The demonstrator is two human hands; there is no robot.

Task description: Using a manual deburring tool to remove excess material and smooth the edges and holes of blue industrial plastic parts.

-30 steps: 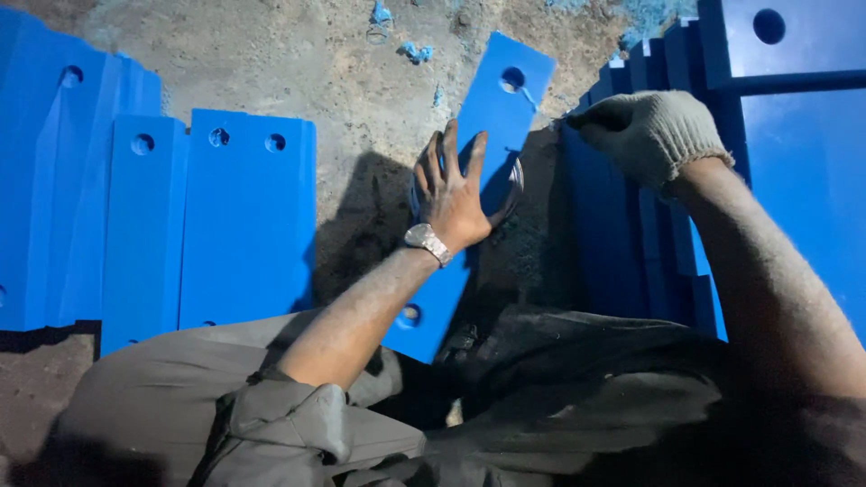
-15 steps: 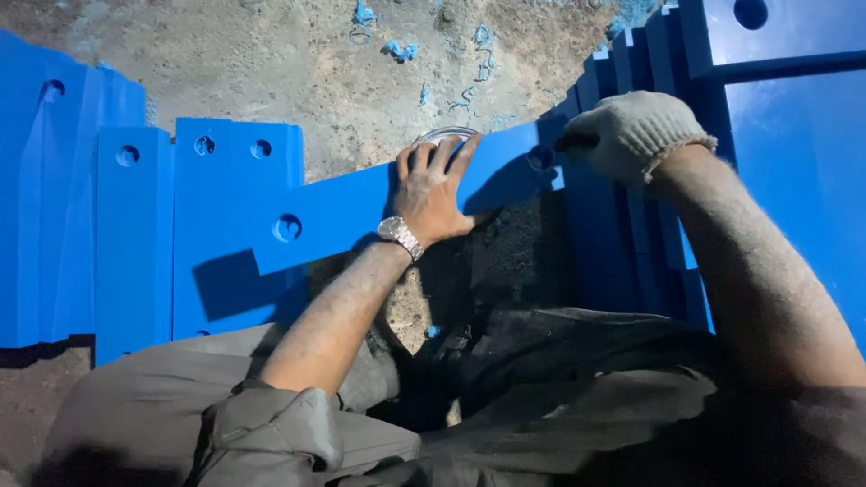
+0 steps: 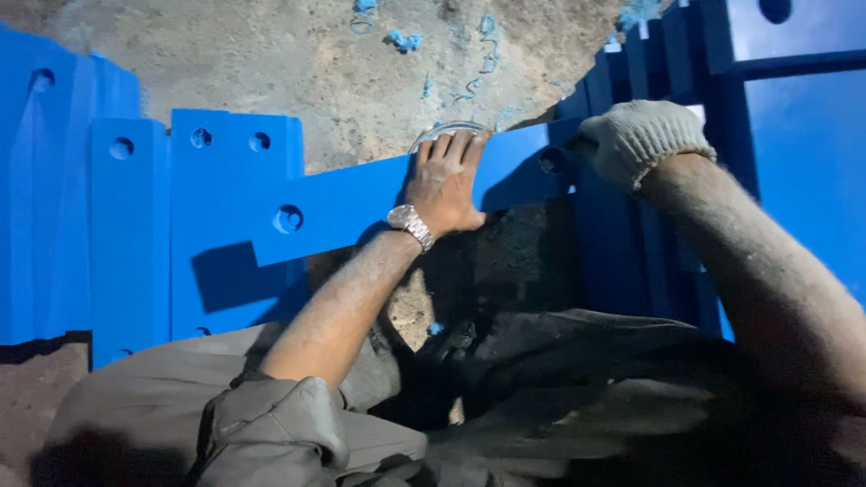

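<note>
A long blue plate (image 3: 343, 203) with round holes near each end lies almost level across the middle of the view. My bare left hand (image 3: 444, 180), with a wristwatch, presses on the plate's middle, fingers hooked over its top edge. A thin metal ring (image 3: 442, 132) shows just above those fingers. My gloved right hand (image 3: 639, 140) is curled on the plate's right end, where it meets a stack of upright blue plates (image 3: 631, 243). The plate's left end lies over flat blue plates (image 3: 225, 180).
More blue plates (image 3: 54, 207) with holes lie side by side at the left. Large blue panels (image 3: 803, 126) fill the upper right. Rough concrete ground (image 3: 325, 63) with blue shavings is behind. My knees in grey trousers (image 3: 180, 415) fill the bottom.
The blue plate has swung from nearly upright to almost level, its lower end moving left over the flat plates. My left hand turned with it. My right hand stayed at the stack.
</note>
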